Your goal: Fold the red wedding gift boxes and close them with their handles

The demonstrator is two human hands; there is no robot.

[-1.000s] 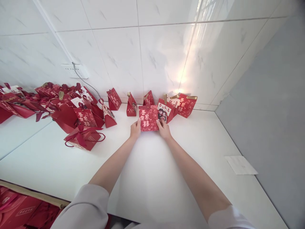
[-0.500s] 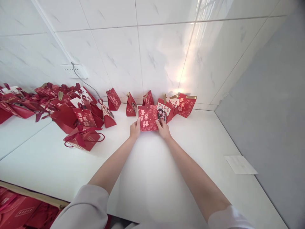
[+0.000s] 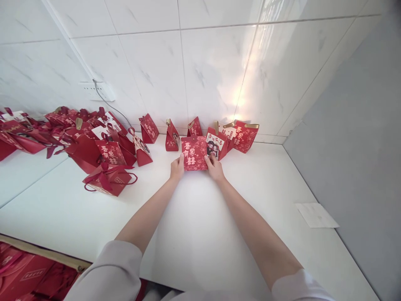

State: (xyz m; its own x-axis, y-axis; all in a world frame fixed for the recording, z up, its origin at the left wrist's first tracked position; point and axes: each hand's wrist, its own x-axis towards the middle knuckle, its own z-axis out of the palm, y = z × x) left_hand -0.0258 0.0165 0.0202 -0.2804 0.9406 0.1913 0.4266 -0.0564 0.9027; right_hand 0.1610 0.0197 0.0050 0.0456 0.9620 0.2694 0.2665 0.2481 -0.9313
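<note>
Between my hands is a red gift box with pale Chinese characters and a floral print, its front facing me. My left hand is closed on its left side, thumb along the edge. On the opposite side my right hand grips the lower right edge, thumb on the front. Just behind stands a red box with a cartoon couple, close to my right fingers. A small red triangular box with a gold strap stands behind my left hand. Another red box is partly hidden behind the held one.
Many red gift boxes crowd the left side of the white table. A ribboned box sits in front of them. More red boxes fill a container at lower left. White paper lies by the grey panel. A cable hangs from the wall socket.
The view has shifted very slightly. Both hands keep the same hold on the red gift box, which stays in nearly the same place.
</note>
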